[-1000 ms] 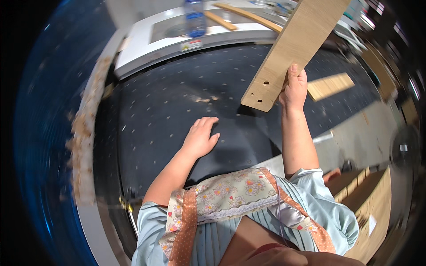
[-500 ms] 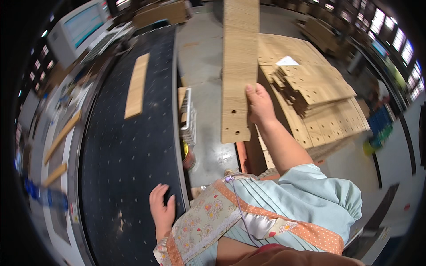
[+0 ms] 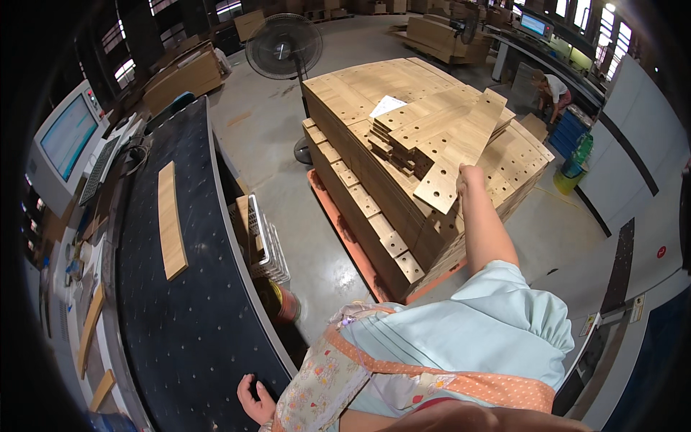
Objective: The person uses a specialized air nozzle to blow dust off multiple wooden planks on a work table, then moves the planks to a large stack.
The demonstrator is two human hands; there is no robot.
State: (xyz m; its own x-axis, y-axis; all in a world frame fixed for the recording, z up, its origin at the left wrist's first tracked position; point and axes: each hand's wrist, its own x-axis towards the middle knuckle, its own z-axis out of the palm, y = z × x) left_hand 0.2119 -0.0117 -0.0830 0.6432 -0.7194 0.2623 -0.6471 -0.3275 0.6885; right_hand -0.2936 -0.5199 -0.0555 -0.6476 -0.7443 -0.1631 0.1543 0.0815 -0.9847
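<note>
My right hand point(image 3: 469, 178) grips the near end of a light wooden board point(image 3: 466, 140) with drilled holes, its fingers closed on the edge. The board slants over a stack of similar drilled panels point(image 3: 360, 97); whether it touches those beneath, I cannot tell. By the near edge of the black table point(image 3: 209, 288), my left hand point(image 3: 257, 399) is empty, its fingers loosely bent and thumb apart. A single narrow wooden strip point(image 3: 170, 223) lies farther up that table.
The panel stack sits on an orange pallet point(image 3: 345, 241). Between table and stack stand a white basket point(image 3: 270, 248) and a round tin point(image 3: 284, 302). Beyond are a black fan point(image 3: 284, 49) and, at far right, a bent-over person point(image 3: 554, 93). A monitor point(image 3: 68, 133) stands left.
My right hand has carried the board rightward, from over the floor to over the panel stack. My view has turned to the right. The left hand stays by the table's near edge.
</note>
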